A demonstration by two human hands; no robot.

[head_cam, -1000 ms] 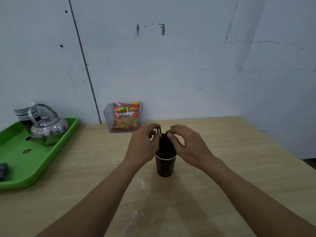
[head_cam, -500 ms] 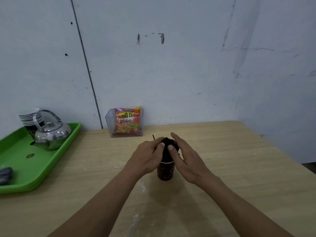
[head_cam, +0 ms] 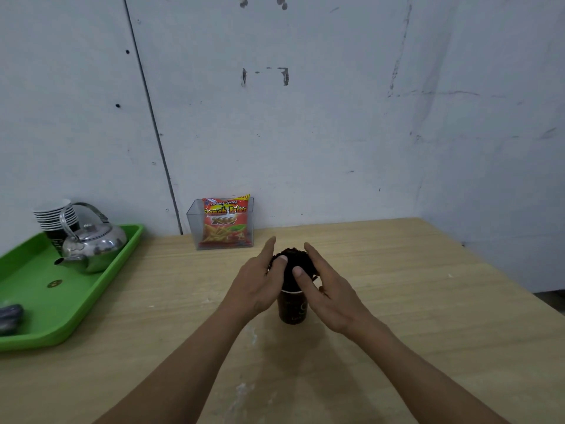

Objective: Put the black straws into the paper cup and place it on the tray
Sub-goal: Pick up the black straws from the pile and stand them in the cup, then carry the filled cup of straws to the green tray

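Left hand (head_cam: 260, 286) and right hand (head_cam: 333, 295): fingers now straight, no longer pinching as a second ago, flat against either side of the black straws (head_cam: 293, 260). The bundle stands in the paper cup (head_cam: 292, 310), mid-worktop (head_cam: 397, 301). Loading looks done; the green tray (head_cam: 30, 270) sits well apart, to the left.

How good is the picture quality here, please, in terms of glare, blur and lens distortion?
Head view: soft, even light; head view: bright glare on the steel kettle; head view: the wide lens slants and bends the wall seam; head view: black straws sharp, paper cup print too dark to read.
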